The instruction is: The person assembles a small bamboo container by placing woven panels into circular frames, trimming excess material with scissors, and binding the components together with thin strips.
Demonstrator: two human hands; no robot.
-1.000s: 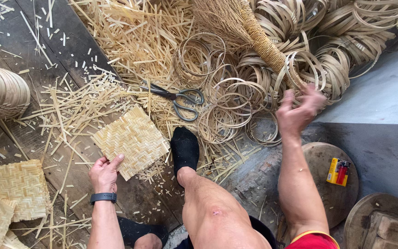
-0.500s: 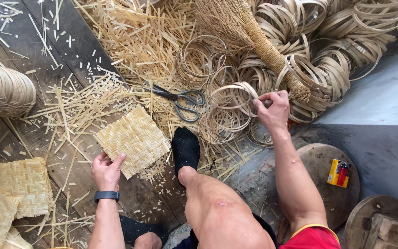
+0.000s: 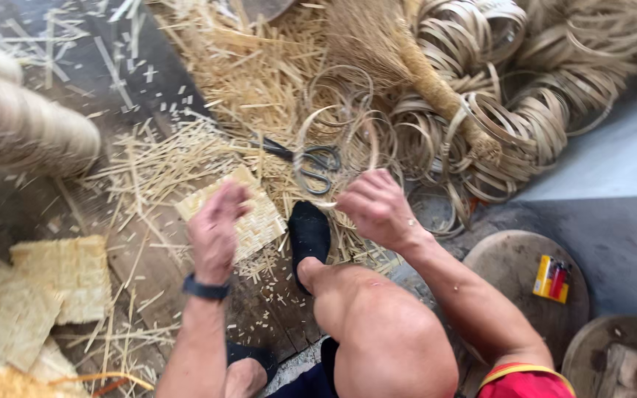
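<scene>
Right hand (image 3: pixel 377 206) is up over the floor, fingers curled around a thin bamboo ring (image 3: pixel 333 151), pinching its lower rim; the ring stands nearly upright just above the scissors (image 3: pixel 307 158). Left hand (image 3: pixel 215 228) hovers over the woven mat (image 3: pixel 241 217), fingers loosely bent and blurred, grasping nothing that I can make out. A dark band sits on that wrist.

Room to move is tight: the mat lies on dark planks with its right corner close to the black sock (image 3: pixel 309 236), and loose straw (image 3: pixel 245 74) crowds its upper edge. To the right, a heap of hoops (image 3: pixel 540 96) spills to the edge of the grey slab (image 3: pixel 613 169). A round wooden board (image 3: pixel 510 265) sits beside the knee, a small yellow-and-red packet (image 3: pixel 552 278) lying flat on it.

Textures now: the mat is a pale checkered weave with frayed ends sticking out; more woven squares (image 3: pixel 46 287) stack at lower left. The ring is a slim, springy pale strip, slightly oval in the grip
</scene>
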